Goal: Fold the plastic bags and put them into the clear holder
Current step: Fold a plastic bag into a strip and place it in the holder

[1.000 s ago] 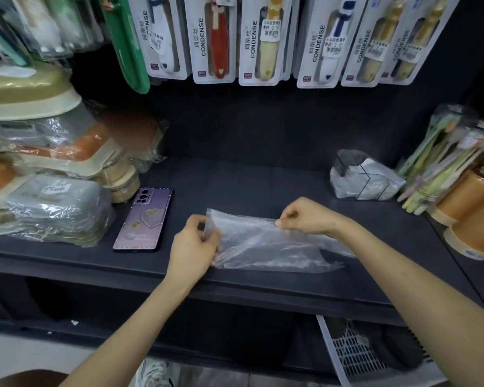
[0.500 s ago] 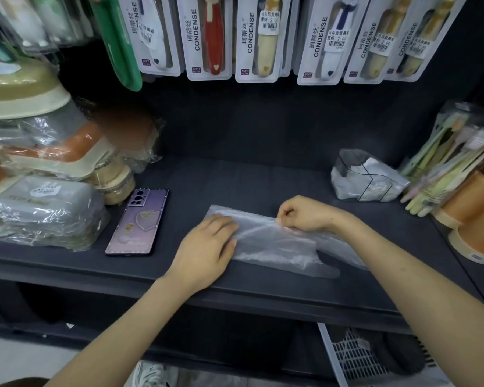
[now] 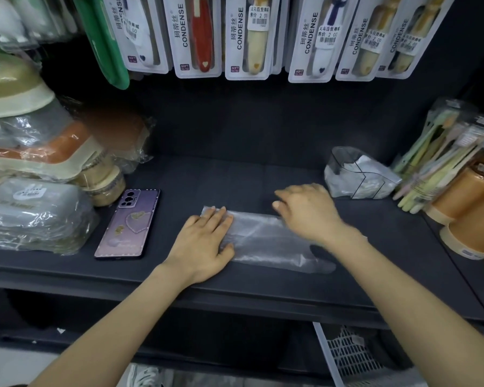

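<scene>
A clear plastic bag [image 3: 266,241] lies flat as a long folded strip on the dark shelf [image 3: 235,180]. My left hand [image 3: 204,241] presses flat on the bag's left end, fingers straight. My right hand [image 3: 305,210] hovers over or touches the bag's upper right part, fingers spread and blurred by motion. The clear holder [image 3: 358,174] stands at the back right of the shelf, with several folded bags inside it.
A purple phone [image 3: 129,222] lies left of the bag. Wrapped plastic boxes [image 3: 31,213] are stacked at the left. Toothbrush packs [image 3: 442,155] and orange cups [image 3: 470,213] fill the right side. Carded toothbrushes [image 3: 252,37] hang above. A white basket [image 3: 355,358] sits below.
The bag was folded over into a flatter strip. My left hand went from pinching its left edge to pressing flat on it. My right hand let go of the top edge and opened.
</scene>
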